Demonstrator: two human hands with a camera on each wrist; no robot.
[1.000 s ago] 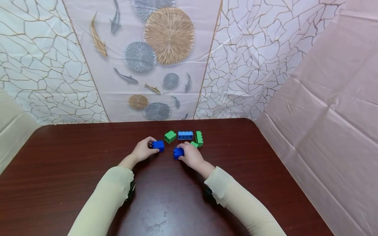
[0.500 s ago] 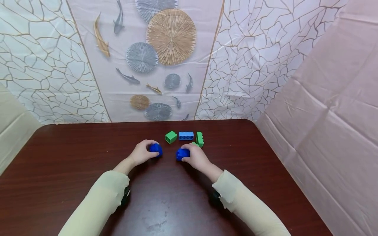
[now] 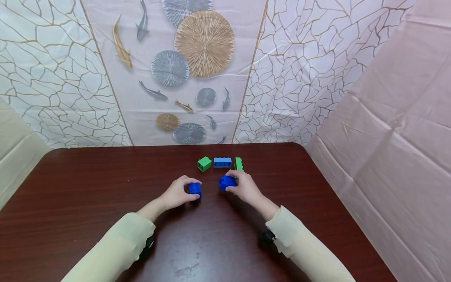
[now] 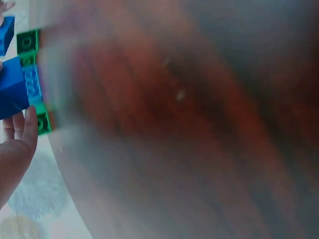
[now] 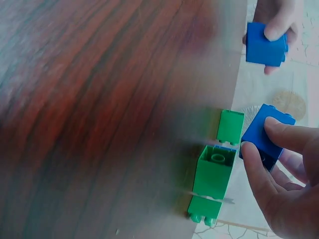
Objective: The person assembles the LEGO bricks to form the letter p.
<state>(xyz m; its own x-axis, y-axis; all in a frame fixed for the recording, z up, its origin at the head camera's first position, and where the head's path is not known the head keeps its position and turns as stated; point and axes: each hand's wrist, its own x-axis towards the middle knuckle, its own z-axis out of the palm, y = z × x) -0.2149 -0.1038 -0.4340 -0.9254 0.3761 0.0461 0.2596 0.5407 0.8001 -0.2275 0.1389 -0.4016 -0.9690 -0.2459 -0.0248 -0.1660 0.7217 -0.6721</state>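
My left hand [image 3: 178, 192] pinches a dark blue toy building brick [image 3: 195, 189] between thumb and fingers, its studs turned toward the head camera. To the right, a second dark blue brick [image 3: 226, 182] is held by my right hand [image 3: 246, 188], thumb on the near side, studs pointing left. A gap separates the two bricks. In the right wrist view the right hand's brick [image 5: 266, 132] is tilted, and the left hand's brick [image 5: 261, 47] appears above it. The left wrist view catches only part of the left hand [image 4: 17, 149] and its brick [image 4: 12, 89].
Behind the hands lie a green brick [image 3: 204, 163], a lighter blue long brick [image 3: 222, 162] and a green long brick [image 3: 239, 163]. Another green brick [image 5: 212, 172] is mostly hidden by the right hand in the head view. A patterned cloth [image 3: 169, 68] hangs beyond the dark wooden table [image 3: 88, 180].
The left hand has come nearer the body and slightly right, turning its brick so the studs show. The right hand has moved right with its brick, covering more of the green bricks.
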